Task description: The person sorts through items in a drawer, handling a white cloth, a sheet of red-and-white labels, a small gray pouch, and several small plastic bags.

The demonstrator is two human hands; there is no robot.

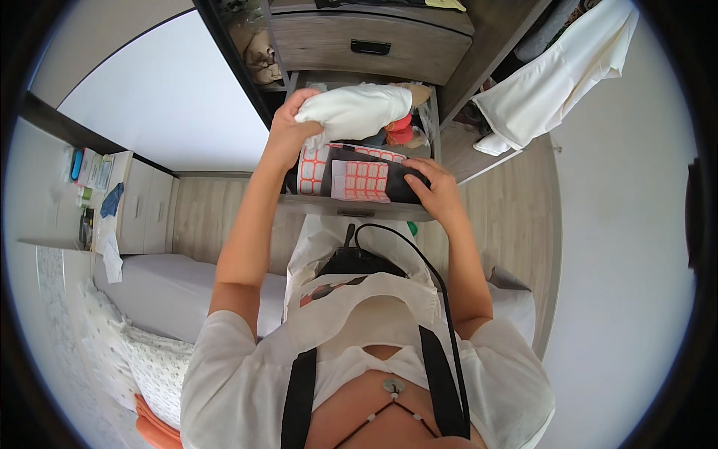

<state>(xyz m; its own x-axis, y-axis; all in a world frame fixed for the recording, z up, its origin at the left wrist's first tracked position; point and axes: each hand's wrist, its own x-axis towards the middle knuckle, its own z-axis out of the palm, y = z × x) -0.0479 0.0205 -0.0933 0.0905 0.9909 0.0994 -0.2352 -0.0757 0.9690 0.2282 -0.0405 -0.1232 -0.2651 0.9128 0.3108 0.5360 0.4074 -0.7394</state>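
White folded cloth (351,111) sits bunched in our left hand (288,135), whose fingers are closed on its near left end, holding it above the open drawer (351,209) toward the drawer's back left corner. Our right hand (437,194) rests at the drawer's front right corner, fingers curled together on the edge of a dark flat item (389,179) that carries sheets of white labels with red borders (363,181). Another such label sheet (313,170) stands near the drawer's front left corner, just below our left hand. Behind the cloth, along the drawer's back edge, we see a red-pink object (400,131), partly hidden, and we cannot tell what it is. Above the open drawer a shut drawer with a dark handle (370,47) shows. A pale garment (553,75) hangs at the right, well apart from both hands.
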